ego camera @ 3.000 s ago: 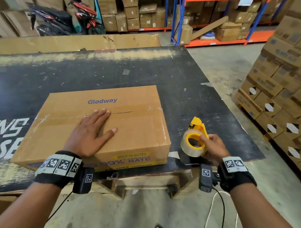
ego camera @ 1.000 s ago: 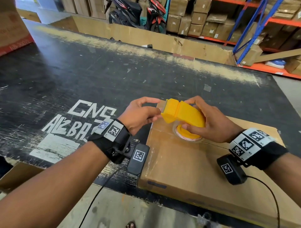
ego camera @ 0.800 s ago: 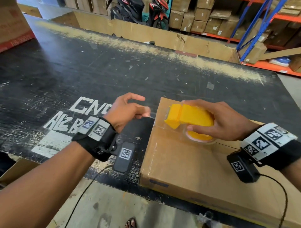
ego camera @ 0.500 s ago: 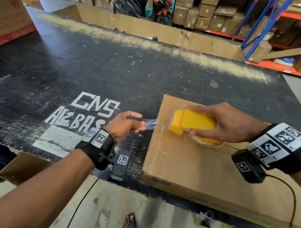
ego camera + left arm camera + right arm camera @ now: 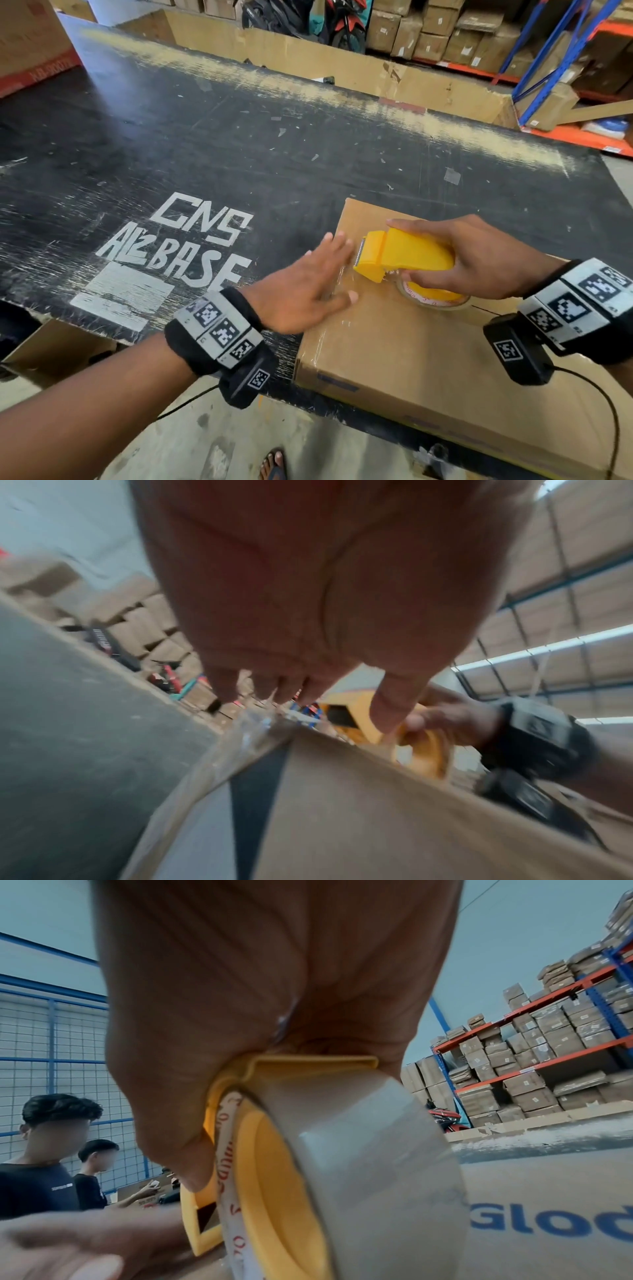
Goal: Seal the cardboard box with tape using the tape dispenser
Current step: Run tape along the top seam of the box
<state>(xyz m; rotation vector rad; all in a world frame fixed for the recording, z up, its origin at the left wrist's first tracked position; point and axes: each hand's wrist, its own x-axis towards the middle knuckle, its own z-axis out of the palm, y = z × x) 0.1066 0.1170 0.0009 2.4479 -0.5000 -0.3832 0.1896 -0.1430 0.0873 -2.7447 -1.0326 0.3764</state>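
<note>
Leftmost, a large brown carton [image 5: 30, 37] with a red band sits at the far left corner of the black worktable [image 5: 205, 144]. White painted lettering [image 5: 178, 246] reading "CNS" and "ALZBASE" marks the tabletop, with a white painted patch below it.

Left hand [image 5: 305, 291]: fingers straight and spread, palm down, lying flat over the left end of the cardboard box [image 5: 428, 370], fingertips at the box's left edge. It grips nothing. In the left wrist view the clear tape [image 5: 250, 723] is seen folded over that box edge, just under the fingertips; the picture is blurred.

The box lies flat at the near edge of the table, right of the lettering, blue "Glod…" print on its top in the right wrist view.

Tape dispenser [image 5: 404, 257]: yellow, on the box top just right of the left hand, toothed blade end pointing left, the roll of clear tape [image 5: 369, 1150] resting on the cardboard.

Right hand [image 5: 479, 260]: fingers and thumb curled round the dispenser body, clamped on it from above.

Far right, behind the table: blue and orange shelving [image 5: 555, 54] stacked with cartons. A parked motorbike [image 5: 342, 24] stands behind the table's far edge. Two people [image 5: 44, 1153] stand by a blue mesh fence in the right wrist view.
</note>
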